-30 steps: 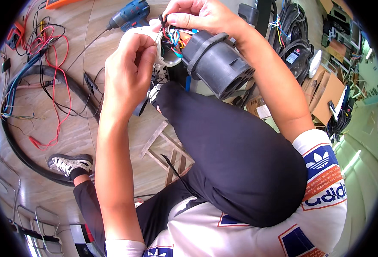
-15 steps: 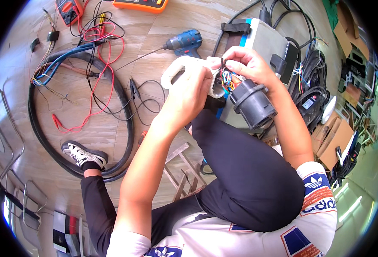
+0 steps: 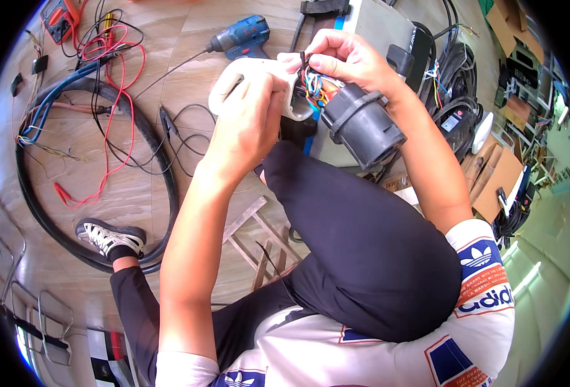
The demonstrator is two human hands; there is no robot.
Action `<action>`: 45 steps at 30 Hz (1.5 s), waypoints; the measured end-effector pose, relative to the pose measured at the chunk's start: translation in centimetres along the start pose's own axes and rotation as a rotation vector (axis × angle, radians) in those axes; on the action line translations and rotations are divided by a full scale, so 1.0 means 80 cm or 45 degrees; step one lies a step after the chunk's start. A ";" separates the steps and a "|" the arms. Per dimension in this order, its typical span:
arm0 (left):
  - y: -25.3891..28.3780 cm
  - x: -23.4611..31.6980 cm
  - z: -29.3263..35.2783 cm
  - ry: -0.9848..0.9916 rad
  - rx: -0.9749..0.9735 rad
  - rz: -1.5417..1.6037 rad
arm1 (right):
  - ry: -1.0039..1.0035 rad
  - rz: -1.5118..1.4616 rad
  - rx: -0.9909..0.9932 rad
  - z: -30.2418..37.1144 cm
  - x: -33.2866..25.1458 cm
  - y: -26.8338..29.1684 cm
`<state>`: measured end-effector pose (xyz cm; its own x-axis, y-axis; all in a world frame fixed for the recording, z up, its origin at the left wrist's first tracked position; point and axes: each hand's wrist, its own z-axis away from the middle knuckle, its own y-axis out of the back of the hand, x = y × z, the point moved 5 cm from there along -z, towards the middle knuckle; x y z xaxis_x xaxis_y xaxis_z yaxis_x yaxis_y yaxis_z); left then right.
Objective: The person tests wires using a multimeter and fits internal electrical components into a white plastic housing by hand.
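Connector (image 3: 362,129), housing (image 3: 262,64) and drill (image 3: 243,37) had shifted left and far with the view since the last frame. Connector was right of the housing, wires (image 3: 319,87) between. Left hand (image 3: 249,122) gripped the housing; right hand (image 3: 364,63) appeared to pinch the black lead (image 3: 303,62) narrowly; palm contact with the connector could not be told. Step in hand, as judged: wire handling. Next move likely called for steady housing, slack wires.

black connector (image 3: 366,129), white housing (image 3: 254,66), multicoloured wires (image 3: 317,89)
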<state>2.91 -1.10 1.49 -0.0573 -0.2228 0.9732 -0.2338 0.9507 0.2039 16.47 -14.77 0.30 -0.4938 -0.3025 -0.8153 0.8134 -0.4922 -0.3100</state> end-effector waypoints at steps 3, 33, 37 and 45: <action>-0.001 -0.005 0.001 0.020 -0.013 -0.023 | -0.037 -0.065 0.042 0.002 -0.001 -0.003; -0.011 -0.005 -0.001 0.003 0.006 -0.018 | -0.035 0.052 0.030 0.003 0.005 0.005; -0.010 -0.005 0.000 -0.023 0.016 -0.016 | -0.025 0.052 0.026 0.002 0.005 0.004; -0.011 -0.009 0.000 -0.014 0.016 -0.019 | -0.058 0.118 0.033 0.002 0.009 0.008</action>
<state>3.16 -1.82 0.63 -0.0645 -0.2396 0.9687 -0.2472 0.9443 0.2171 16.56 -15.42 -0.43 -0.4305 -0.3842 -0.8167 0.8485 -0.4808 -0.2211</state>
